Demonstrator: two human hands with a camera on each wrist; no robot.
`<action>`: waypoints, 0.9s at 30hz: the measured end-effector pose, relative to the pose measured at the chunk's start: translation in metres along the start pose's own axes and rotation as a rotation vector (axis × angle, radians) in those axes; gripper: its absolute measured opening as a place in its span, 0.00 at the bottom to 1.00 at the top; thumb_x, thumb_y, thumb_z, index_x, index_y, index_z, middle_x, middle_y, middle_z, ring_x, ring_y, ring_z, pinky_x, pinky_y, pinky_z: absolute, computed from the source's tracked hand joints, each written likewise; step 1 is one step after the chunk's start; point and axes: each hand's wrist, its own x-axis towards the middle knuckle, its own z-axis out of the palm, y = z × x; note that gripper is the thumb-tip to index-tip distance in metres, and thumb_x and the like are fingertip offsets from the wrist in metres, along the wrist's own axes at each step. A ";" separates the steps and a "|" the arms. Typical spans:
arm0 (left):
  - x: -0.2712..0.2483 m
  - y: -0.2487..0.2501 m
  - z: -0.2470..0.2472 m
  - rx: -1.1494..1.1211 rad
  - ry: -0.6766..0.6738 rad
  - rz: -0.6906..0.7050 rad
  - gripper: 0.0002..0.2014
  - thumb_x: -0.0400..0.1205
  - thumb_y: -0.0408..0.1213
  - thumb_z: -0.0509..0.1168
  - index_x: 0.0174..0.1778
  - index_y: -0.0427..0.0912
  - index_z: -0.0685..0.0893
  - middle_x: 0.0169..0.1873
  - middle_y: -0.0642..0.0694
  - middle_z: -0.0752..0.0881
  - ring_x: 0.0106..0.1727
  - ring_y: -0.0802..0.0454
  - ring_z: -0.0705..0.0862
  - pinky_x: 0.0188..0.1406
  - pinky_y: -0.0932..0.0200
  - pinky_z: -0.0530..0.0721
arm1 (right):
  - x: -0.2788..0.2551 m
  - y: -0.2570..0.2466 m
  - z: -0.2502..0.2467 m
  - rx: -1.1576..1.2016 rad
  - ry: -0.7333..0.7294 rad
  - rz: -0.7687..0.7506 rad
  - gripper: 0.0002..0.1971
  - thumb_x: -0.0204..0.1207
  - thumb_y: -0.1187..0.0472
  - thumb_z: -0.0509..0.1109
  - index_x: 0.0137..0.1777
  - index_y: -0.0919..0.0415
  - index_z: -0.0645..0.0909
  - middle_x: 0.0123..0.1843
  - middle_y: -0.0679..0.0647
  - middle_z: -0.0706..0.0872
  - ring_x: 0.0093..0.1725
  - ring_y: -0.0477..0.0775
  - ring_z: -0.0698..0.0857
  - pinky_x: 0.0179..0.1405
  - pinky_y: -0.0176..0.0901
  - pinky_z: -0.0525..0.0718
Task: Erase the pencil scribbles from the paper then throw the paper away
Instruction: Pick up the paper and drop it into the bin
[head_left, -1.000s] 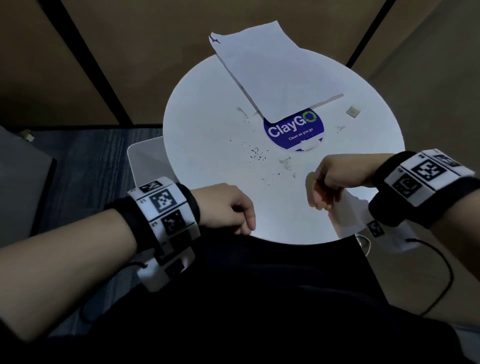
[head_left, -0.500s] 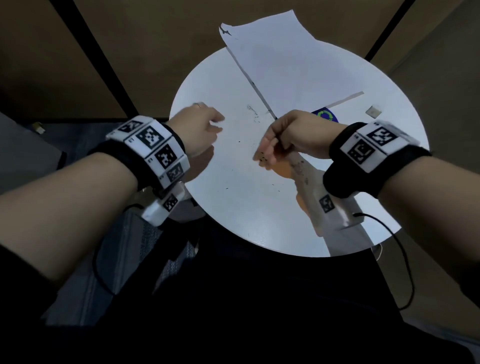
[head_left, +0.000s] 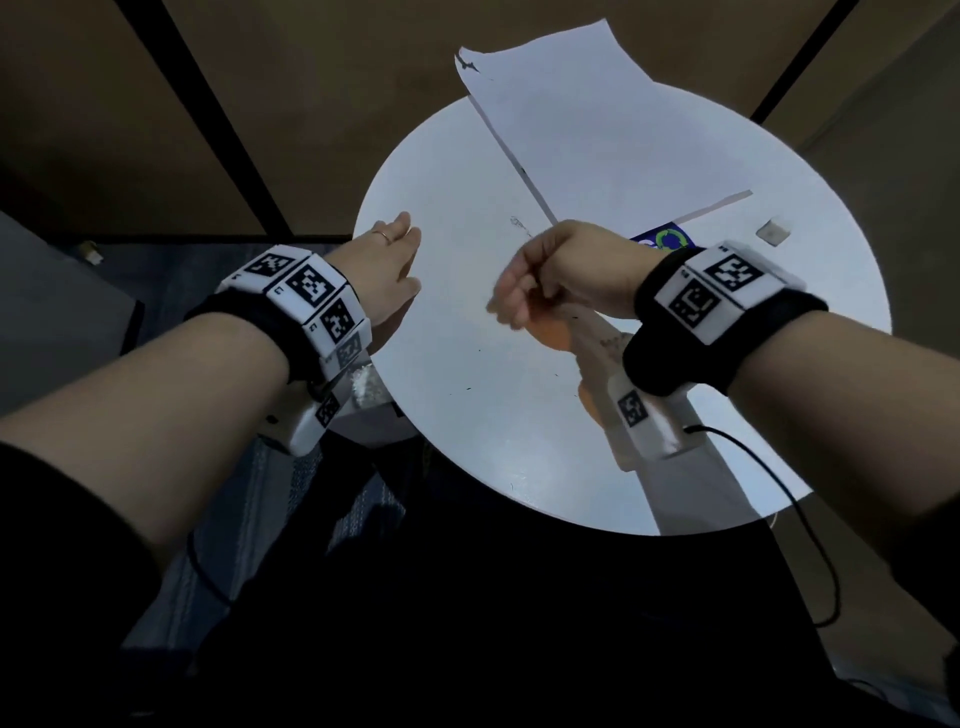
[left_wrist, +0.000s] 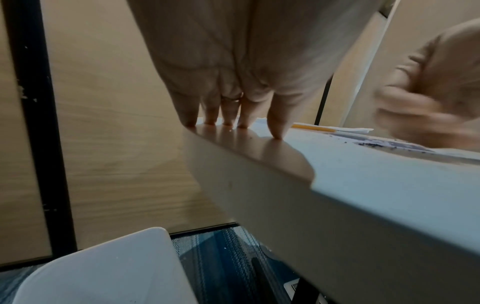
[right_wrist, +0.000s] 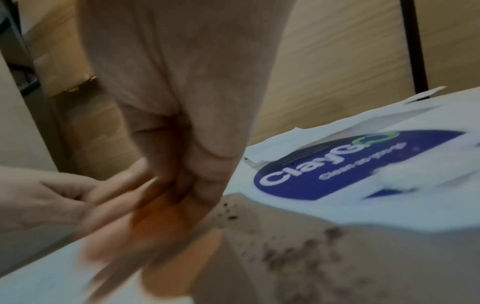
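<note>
My left hand (head_left: 387, 270) lies flat at the left edge of the round white bench (head_left: 467, 457), fingers straight, tips touching the top, and it holds nothing. My right hand (head_left: 550, 275) sits near the middle of the bench with its fingers curled in; its grip is blurry, so I cannot tell if anything is in it. The paper (head_left: 597, 135) lies at the far side of the bench, well past both hands. Its long side runs from the near middle of the bench away to the far left, and its far corner sticks out over the bench edge. A small dark mark shows at that far corner. A blue round sticker (right_wrist: 337, 164) sits just beside the paper's near edge, partly under my right wrist in the head view. A little pale block (head_left: 774, 229) lies to the right of the sticker. Tiny dark crumbs (right_wrist: 298, 253) are scattered on the bench near my right hand. A white chair (left_wrist: 103, 271) stands on the floor below the left edge of the bench.
</note>
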 end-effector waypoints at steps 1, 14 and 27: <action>0.000 -0.001 0.000 -0.006 0.000 0.001 0.29 0.88 0.39 0.53 0.83 0.40 0.50 0.83 0.46 0.44 0.83 0.49 0.46 0.81 0.53 0.50 | -0.003 0.001 -0.004 -0.123 -0.117 0.046 0.25 0.61 0.85 0.40 0.38 0.75 0.80 0.34 0.67 0.85 0.38 0.63 0.83 0.40 0.45 0.80; -0.002 -0.001 0.000 -0.035 0.025 0.000 0.29 0.88 0.40 0.53 0.83 0.42 0.50 0.83 0.48 0.44 0.83 0.51 0.46 0.78 0.58 0.50 | 0.010 -0.010 0.001 0.024 -0.012 -0.049 0.26 0.63 0.86 0.39 0.45 0.77 0.80 0.48 0.74 0.84 0.37 0.62 0.84 0.36 0.40 0.82; 0.000 -0.004 0.002 -0.036 0.050 0.020 0.27 0.88 0.35 0.52 0.83 0.42 0.52 0.83 0.48 0.47 0.83 0.51 0.48 0.79 0.58 0.50 | 0.018 -0.003 0.026 0.113 -0.055 0.029 0.29 0.65 0.86 0.37 0.58 0.80 0.76 0.37 0.66 0.83 0.29 0.53 0.86 0.29 0.35 0.81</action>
